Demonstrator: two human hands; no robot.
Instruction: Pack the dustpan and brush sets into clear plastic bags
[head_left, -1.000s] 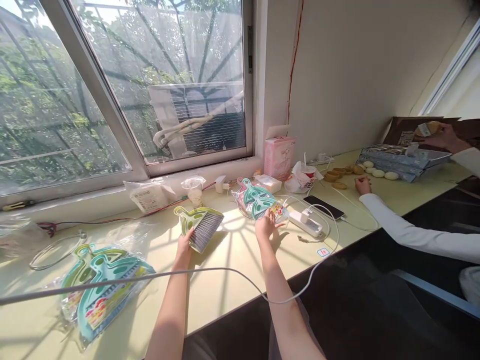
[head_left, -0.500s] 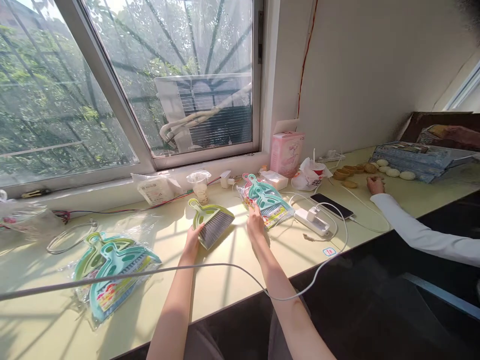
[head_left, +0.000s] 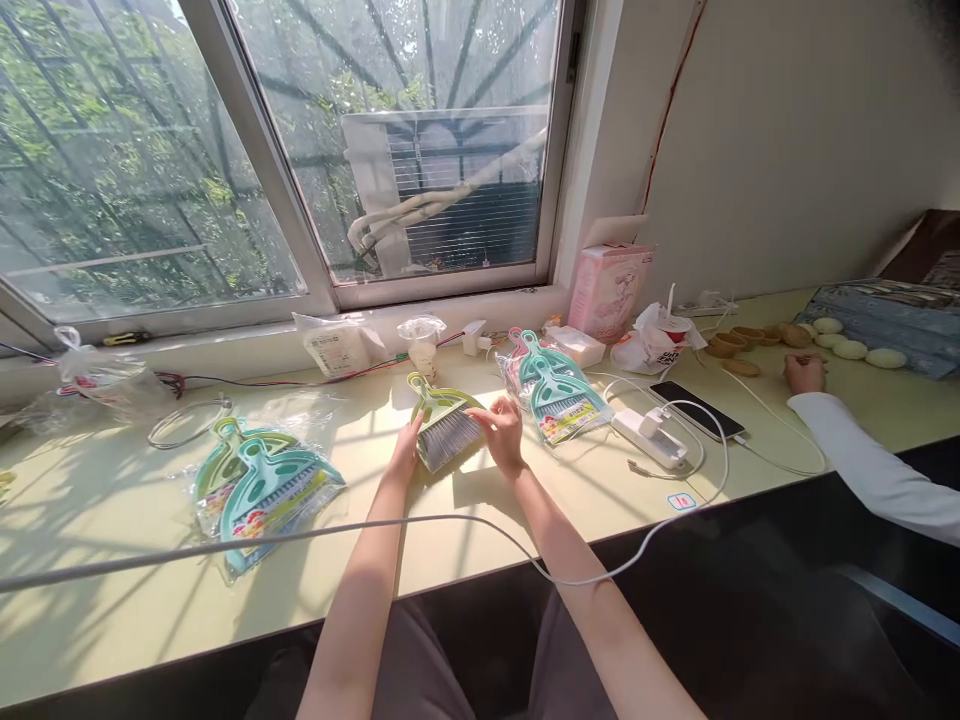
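Note:
A small green dustpan with a grey-bristled brush [head_left: 451,437] nested in it lies unwrapped on the table before me. My left hand [head_left: 406,446] grips its left edge, thumb on top. My right hand [head_left: 504,432] is at its right end, with thumb and forefinger closed on the tip of the brush. To the right of that hand lie wrapped turquoise and pink dustpan sets [head_left: 561,392], touched by neither hand. More wrapped sets, turquoise and green [head_left: 274,485], lie to the left in clear plastic.
A grey cable [head_left: 300,535] crosses in front of my forearms. On the right are a power strip [head_left: 649,440], a phone [head_left: 697,408] and a co-worker's closed hand [head_left: 805,373] near wooden bowls [head_left: 727,344]. A covered cup [head_left: 422,350] and pink box [head_left: 611,290] stand behind.
My right hand has left the wrapped turquoise sets and come over to the right end of the unwrapped green set. My left hand keeps its hold. The view has turned slightly left.

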